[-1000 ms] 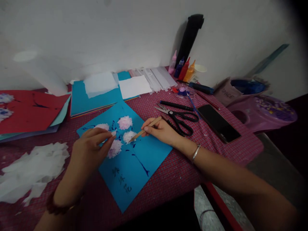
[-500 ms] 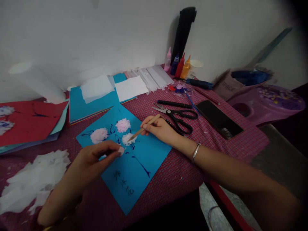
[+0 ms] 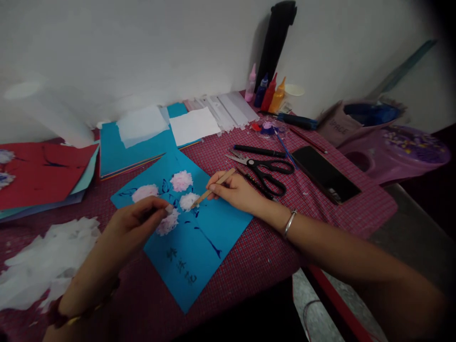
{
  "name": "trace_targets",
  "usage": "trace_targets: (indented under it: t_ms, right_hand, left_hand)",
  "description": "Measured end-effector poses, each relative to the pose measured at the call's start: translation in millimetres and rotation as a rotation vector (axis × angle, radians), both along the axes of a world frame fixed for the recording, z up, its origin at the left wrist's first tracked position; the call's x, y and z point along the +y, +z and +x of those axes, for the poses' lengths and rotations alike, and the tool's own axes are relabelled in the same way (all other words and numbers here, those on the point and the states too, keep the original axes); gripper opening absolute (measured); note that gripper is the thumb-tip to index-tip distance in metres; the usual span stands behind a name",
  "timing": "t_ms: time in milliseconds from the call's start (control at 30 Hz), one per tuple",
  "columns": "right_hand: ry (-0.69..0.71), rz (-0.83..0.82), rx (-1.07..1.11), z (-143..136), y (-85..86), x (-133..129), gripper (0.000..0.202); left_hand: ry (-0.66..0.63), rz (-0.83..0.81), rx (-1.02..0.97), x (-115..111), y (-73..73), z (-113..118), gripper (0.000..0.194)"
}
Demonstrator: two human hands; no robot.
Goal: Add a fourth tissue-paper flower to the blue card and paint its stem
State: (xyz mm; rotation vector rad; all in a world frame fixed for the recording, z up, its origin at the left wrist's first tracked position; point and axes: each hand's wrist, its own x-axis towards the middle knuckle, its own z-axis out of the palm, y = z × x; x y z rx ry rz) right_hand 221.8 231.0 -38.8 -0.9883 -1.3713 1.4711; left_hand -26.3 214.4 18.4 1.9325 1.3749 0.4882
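Note:
A blue sheet of paper lies turned cornerwise on the table, with dark blue painted stems and leaves and some dark handwriting. Several fluffy paper flowers are on it, among them a pale pink flower and a white flower. My right hand grips a slim wooden stick, its tip at the white flower's right edge. Over the sheet's left part, my left hand pinches a small bit of white paper and partly hides the lower-left flower.
White paper scraps are heaped at left, below a red painted sheet. Scissors, a pen and a phone lie to the right. Paint bottles stand by the wall. A pink stool is beyond the table's right edge.
My left hand has drawn back leftward with the paper bit, uncovering more of the lower-left flower. The stick's tip has shifted slightly to the white flower's right edge. The view has shifted slightly.

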Motion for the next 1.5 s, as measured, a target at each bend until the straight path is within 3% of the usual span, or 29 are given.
trace_targets:
  t_ms: [300,400,533,733,1000,1133,1267,1500]
  right_hand:
    - [-0.026,0.006,-0.014,-1.7,2.8,1.2,0.011]
    - [-0.021,-0.009,0.014,-1.9,1.6,2.5,0.012]
    - [-0.027,-0.007,0.034,-1.3,0.0,3.7,0.012]
    - [-0.038,0.017,0.012,-0.6,-0.8,3.7,0.012]
    - [-0.081,0.028,0.080,-1.4,-2.7,3.3,0.011]
    - [-0.153,0.028,0.127,2.2,3.3,-0.5,0.011]
    - [-0.130,0.051,0.109,2.9,6.3,-4.4,0.010]
    - [-0.101,0.367,-0.144,2.8,2.6,-11.5,0.009]
  left_hand:
    - [-0.144,-0.131,0.085,7.5,1.8,21.2,0.025]
    - [-0.260,-0.169,0.157,14.8,4.8,38.2,0.012]
    - [-0.382,-0.183,0.158,22.5,-0.1,52.0,0.017]
    - [-0.338,-0.048,0.159,29.5,-16.8,48.2,0.016]
    - [-0.213,0.066,0.385,29.6,-11.0,47.3,0.011]
    - [-0.192,0.071,0.364,31.9,-13.9,47.7,0.011]
    - [-0.181,0.064,0.308,31.9,-17.4,48.4,0.015]
    - [-0.164,0.043,0.251,34.1,-21.5,49.0,0.012]
